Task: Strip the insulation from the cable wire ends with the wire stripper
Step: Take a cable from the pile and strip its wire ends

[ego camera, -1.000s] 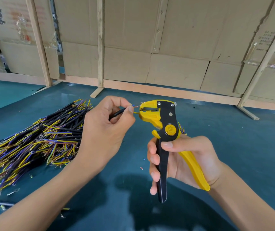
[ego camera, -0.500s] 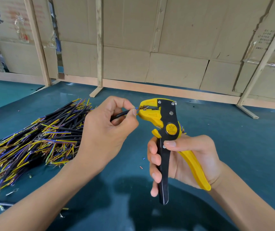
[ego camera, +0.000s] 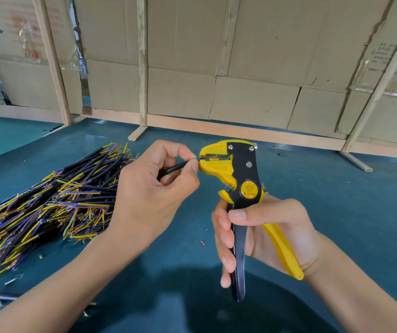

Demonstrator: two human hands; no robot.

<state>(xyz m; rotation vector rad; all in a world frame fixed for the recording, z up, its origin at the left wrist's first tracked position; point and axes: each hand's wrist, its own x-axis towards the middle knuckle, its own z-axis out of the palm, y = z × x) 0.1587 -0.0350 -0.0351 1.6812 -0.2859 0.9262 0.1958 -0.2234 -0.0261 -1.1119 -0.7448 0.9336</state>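
Note:
My right hand (ego camera: 264, 234) grips the handles of a yellow and black wire stripper (ego camera: 243, 179), held upright with its jaws pointing left. My left hand (ego camera: 151, 195) pinches a black cable (ego camera: 173, 168) between thumb and forefinger. A thin blue wire end of that cable sits in the mouth of the stripper's jaws, and copper strands show inside the jaw slot. Most of the cable is hidden behind my left hand.
A heap of black cables with yellow, blue and purple wire ends (ego camera: 48, 203) lies on the teal table (ego camera: 337, 200) at the left. Small insulation scraps (ego camera: 202, 242) dot the table. Cardboard panels on wooden posts (ego camera: 142, 68) close off the far edge.
My left hand has moved right, bringing the wire end from just outside the jaws into them. The stripper has barely shifted.

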